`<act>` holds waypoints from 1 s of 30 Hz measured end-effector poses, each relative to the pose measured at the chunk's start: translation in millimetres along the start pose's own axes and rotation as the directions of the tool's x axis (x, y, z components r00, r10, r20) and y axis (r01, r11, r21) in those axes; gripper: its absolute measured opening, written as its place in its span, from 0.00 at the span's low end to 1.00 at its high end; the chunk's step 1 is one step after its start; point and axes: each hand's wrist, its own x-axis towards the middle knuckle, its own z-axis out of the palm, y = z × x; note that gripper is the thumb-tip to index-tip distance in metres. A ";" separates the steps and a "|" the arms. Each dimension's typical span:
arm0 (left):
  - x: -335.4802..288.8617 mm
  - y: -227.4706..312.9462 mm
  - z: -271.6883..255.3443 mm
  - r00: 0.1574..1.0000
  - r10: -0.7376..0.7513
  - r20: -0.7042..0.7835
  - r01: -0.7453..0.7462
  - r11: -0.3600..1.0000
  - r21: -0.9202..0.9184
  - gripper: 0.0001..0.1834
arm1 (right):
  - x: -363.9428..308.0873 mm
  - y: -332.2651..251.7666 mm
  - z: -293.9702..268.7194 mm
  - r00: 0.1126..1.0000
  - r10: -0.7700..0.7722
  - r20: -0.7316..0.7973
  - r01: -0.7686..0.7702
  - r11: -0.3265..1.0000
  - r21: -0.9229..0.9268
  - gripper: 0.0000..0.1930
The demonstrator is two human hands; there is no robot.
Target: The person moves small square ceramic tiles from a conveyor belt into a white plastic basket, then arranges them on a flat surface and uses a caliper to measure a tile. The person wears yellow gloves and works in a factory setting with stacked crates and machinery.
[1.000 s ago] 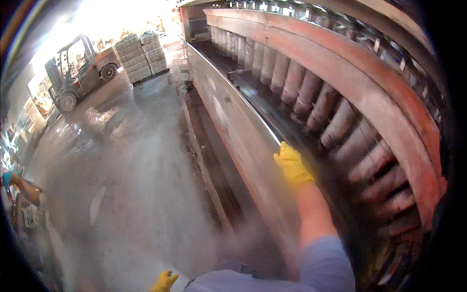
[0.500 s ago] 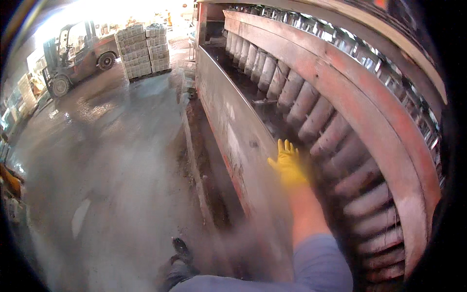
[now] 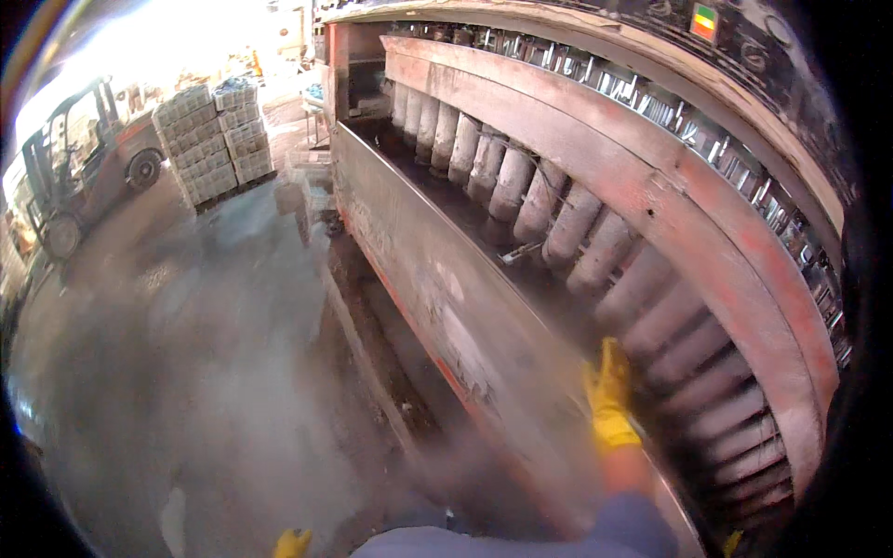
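Note:
My right hand [image 3: 609,395], in a yellow rubber glove, reaches along the top edge of a long metal side panel [image 3: 465,321]. Its fingers point up and hold nothing; whether the palm touches the edge I cannot tell. Beyond the panel runs a row of upright grey cylinders [image 3: 513,184] beneath a scuffed red-and-grey beam [image 3: 595,116]. At the lower edge a bit of my left hand [image 3: 293,544] shows, also gloved in yellow, with its fingers mostly cut off. Haze blurs the cylinders near my right hand.
A forklift [image 3: 93,163] stands at the far left beside stacked pale packs [image 3: 200,139] on a pallet. Wet grey floor [image 3: 205,372] stretches along my left. A dark channel [image 3: 381,325] runs along the panel's foot. A small yellow patch [image 3: 733,541] at lower right is unclear.
My view has turned toward the right, shifting the forklift and packs leftward. My right hand now appears lower and farther right. My left hand has come into view; the shoe has dropped out.

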 end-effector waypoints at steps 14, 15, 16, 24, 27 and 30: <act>286.9 3.9 -209.6 0.994 -0.096 0.060 0.083 0.979 0.184 0.17 | 175.1 -337.5 220.0 0.967 0.206 -0.147 -0.220 0.972 -0.085 0.34; 306.9 12.0 -227.1 0.993 -0.101 0.061 0.088 0.979 0.182 0.17 | 204.0 -355.2 239.0 0.963 0.134 -0.235 -0.150 0.987 -0.051 0.34; 325.8 21.0 -241.7 0.993 -0.098 0.062 0.086 0.980 0.180 0.17 | 232.6 -367.6 254.2 0.977 0.138 -0.166 -0.149 0.987 -0.059 0.35; 469.9 51.1 -369.3 0.987 -0.161 0.026 0.156 0.979 0.131 0.20 | 435.7 -481.2 356.3 0.958 0.261 0.117 -0.259 0.965 -0.029 0.31; 531.5 66.4 -423.0 0.988 -0.148 0.044 0.142 0.983 0.120 0.22 | 446.5 -473.5 355.2 0.866 0.497 0.053 -0.497 0.868 -0.013 0.30; 594.2 81.5 -482.7 0.992 -0.127 0.021 0.124 0.987 0.106 0.24 | 454.9 -483.6 342.6 0.803 0.593 0.059 -0.582 0.801 -0.137 0.34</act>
